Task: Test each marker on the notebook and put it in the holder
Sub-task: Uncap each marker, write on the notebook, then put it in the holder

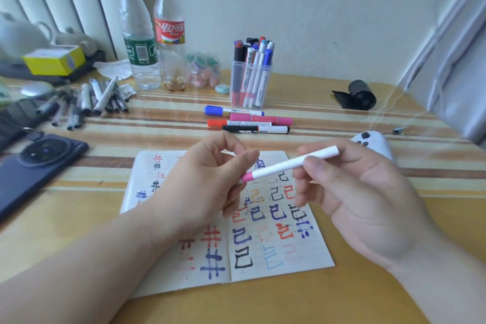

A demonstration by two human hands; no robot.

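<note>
Item in hand: white plastic marker with a pink end (289, 164), held above the open, ink-covered paper notebook (289, 258). My right hand (349, 192) pinches its barrel and my left hand (207, 181) pinches the pink end. Clear plastic holder (251, 87): many markers already in. Outstanding, I judge: this one and four capped markers (260, 119) lying on the striped tabletop (342, 123).

We cannot see the tip of the pink-collared marker (289, 164), tucked behind the fingers of the left hand (207, 181), nor the notebook (276, 258) marks under that hand — and at the left edge the dark phone (34, 166) is cut off, while the pale shapes (23, 34) at upper left blur beyond telling.
</note>
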